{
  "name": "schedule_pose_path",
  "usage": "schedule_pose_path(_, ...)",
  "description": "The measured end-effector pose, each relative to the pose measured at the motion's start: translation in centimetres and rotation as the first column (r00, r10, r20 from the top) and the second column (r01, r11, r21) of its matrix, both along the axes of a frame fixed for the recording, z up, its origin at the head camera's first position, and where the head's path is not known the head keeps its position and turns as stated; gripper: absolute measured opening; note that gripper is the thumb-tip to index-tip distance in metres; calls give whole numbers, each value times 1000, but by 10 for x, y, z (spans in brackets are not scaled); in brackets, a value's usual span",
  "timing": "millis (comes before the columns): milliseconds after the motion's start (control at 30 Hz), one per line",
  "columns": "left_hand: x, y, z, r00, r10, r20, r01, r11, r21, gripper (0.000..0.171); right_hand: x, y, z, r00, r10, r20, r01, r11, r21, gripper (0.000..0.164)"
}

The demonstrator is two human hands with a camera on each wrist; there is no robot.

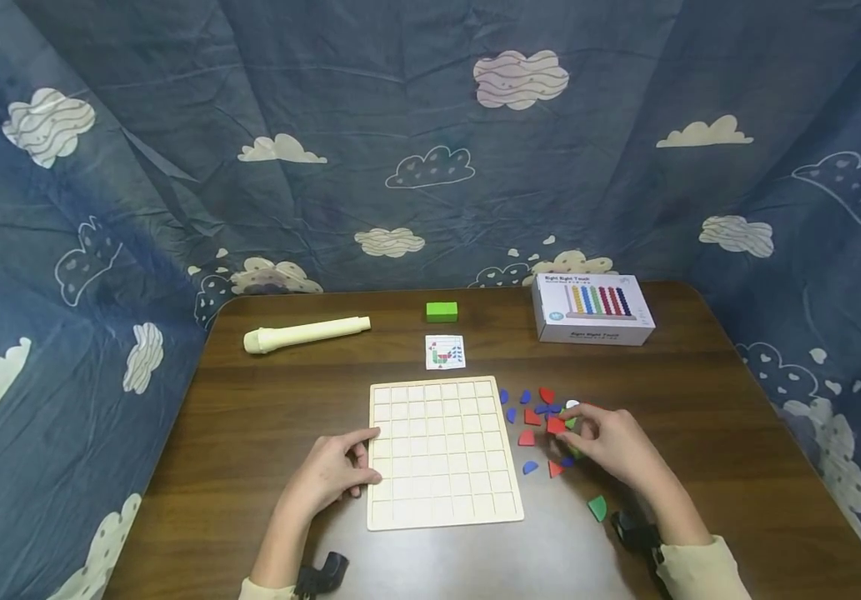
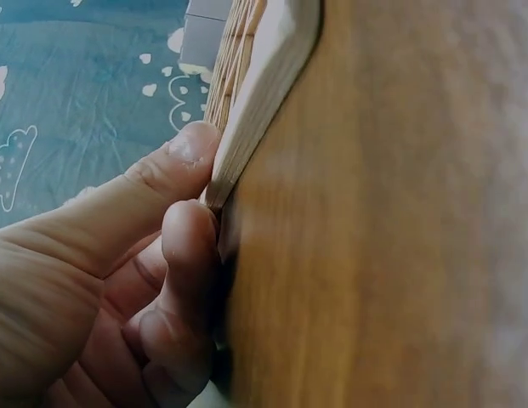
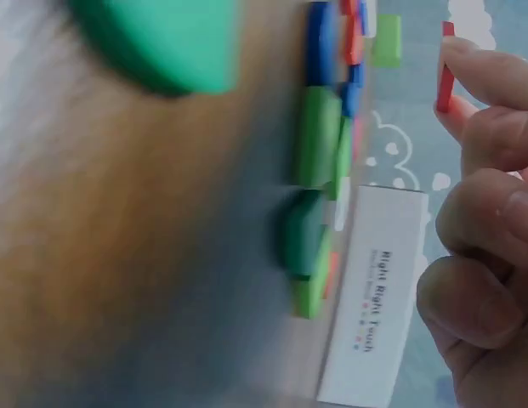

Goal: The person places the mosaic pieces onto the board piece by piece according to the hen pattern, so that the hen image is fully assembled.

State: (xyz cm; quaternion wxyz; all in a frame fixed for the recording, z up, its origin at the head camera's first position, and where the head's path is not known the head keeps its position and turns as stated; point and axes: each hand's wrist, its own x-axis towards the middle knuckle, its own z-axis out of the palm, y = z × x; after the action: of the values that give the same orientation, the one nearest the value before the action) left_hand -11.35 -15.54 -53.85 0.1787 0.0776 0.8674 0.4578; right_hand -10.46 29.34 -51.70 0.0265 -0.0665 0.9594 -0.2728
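Note:
A pale wooden grid board (image 1: 438, 454) lies in the middle of the table. My left hand (image 1: 328, 471) holds its left edge: thumb and index finger rest apart along the rim, the other fingers curled. In the left wrist view, the thumb (image 2: 191, 153) meets the board's side (image 2: 264, 93). Over the loose pieces to the right, my right hand (image 1: 613, 442) pinches a red flat piece (image 3: 446, 76) between thumb and index finger, raised off the table. Around it lie red pieces (image 1: 526, 438), blue pieces (image 1: 530, 467) and green ones, partly hidden by the hand.
A small pattern card (image 1: 445, 352) lies behind the board, with a green block (image 1: 441, 312) beyond it. A cream microphone-shaped stick (image 1: 306, 333) is at the back left. A white box (image 1: 593, 310) stands at the back right. One green piece (image 1: 598, 508) lies near the right wrist.

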Motion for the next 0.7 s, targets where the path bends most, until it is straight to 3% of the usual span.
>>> schedule_pose_path(200, -1, 0, 0, 1000, -14, 3, 14, 1000, -5, 71, 0, -1, 7, 999, -28, 20, 29, 999, -29, 33)
schedule_pose_path(400, 0, -2, -1, 1000, -8, 19, 7, 1000, 27, 70, -2, -5, -7, 995, 41, 87, -43, 999, 20, 22)
schedule_pose_path(700, -1, -1, -2, 999, 8, 38, -9, 1000, 24, 70, -5, -11, -13, 992, 5, 129, -18, 995, 99, 26)
